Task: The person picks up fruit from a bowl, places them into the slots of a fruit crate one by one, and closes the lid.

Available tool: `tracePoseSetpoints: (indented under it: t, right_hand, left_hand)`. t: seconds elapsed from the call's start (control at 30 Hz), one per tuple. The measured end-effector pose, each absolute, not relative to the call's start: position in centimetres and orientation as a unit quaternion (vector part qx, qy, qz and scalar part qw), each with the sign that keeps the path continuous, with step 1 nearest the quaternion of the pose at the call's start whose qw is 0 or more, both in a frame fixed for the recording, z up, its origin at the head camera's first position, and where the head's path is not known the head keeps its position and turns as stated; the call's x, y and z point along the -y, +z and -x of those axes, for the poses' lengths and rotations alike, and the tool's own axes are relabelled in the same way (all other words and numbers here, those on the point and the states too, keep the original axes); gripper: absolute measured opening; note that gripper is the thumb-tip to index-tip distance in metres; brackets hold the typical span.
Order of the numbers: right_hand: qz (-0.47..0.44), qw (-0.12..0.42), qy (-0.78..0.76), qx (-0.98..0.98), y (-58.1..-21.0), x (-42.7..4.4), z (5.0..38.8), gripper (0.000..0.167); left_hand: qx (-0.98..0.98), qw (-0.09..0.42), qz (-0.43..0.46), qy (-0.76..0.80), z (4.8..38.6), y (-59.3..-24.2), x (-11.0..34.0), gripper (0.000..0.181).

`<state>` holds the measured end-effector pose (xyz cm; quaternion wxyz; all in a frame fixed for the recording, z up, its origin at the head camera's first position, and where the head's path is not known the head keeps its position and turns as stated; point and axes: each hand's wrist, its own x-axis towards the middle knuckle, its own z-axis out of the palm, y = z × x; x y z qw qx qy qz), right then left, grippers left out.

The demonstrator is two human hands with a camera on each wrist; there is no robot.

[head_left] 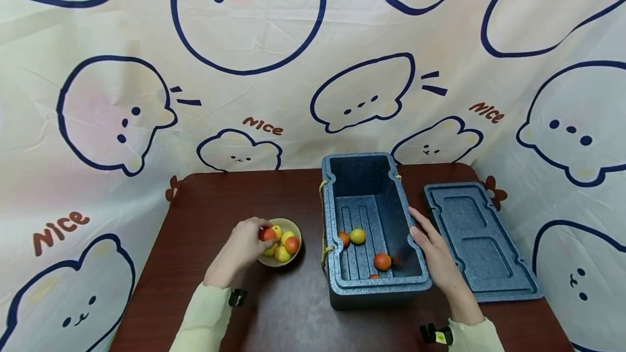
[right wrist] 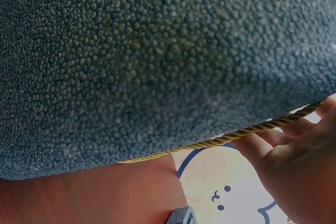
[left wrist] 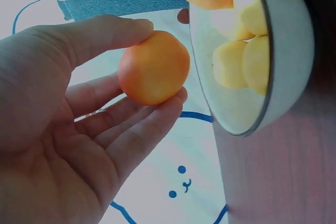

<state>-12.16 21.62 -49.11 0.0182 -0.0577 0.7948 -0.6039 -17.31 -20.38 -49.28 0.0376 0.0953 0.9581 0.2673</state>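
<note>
My left hand [head_left: 246, 239] is at the left side of a pale bowl [left wrist: 290, 51], holding a round orange-red fruit [left wrist: 154, 67] between thumb and fingertips. In the left wrist view the fruit is outside the bowl's rim. Several yellow fruits [head_left: 282, 254] and another orange-red fruit [head_left: 292, 245] lie in the bowl. My right hand [head_left: 437, 257] touches the right rim of a blue-grey foam box [head_left: 376, 286], its fingers extended against the outer side near a twisted cord [right wrist: 231, 137]. Inside the box are a yellow fruit [head_left: 357, 236] and several orange-red fruits [head_left: 382, 261].
The box's lid [head_left: 484, 243] lies flat on the brown table [head_left: 288, 319], to the right of the box. A yellow rope handle [head_left: 323, 221] hangs on the box's left side. A patterned cloth [head_left: 293, 102] hangs behind the table and along its sides.
</note>
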Motion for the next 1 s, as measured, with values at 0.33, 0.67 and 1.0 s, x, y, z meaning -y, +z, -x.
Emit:
tracePoseSetpoints:
  t: [0.33, 0.67, 1.0]
  right_hand:
    - [0.062, 0.015, -0.603, -0.796, -49.2, -21.6, 12.3, 0.05]
    - [0.063, 0.021, -0.61, -0.79, -49.1, -21.6, 12.2, 0.051]
    - [0.058, 0.021, -0.606, -0.793, -49.0, -21.6, 12.1, 0.051]
  left_hand:
    - [-0.958, 0.019, -0.117, 0.26, 18.1, -48.0, 20.3, 0.029]
    - [-0.954, 0.027, -0.125, 0.27, 18.9, -46.4, 19.3, 0.03]
    - [-0.952, 0.031, -0.135, 0.274, 19.7, -44.7, 18.3, 0.034]
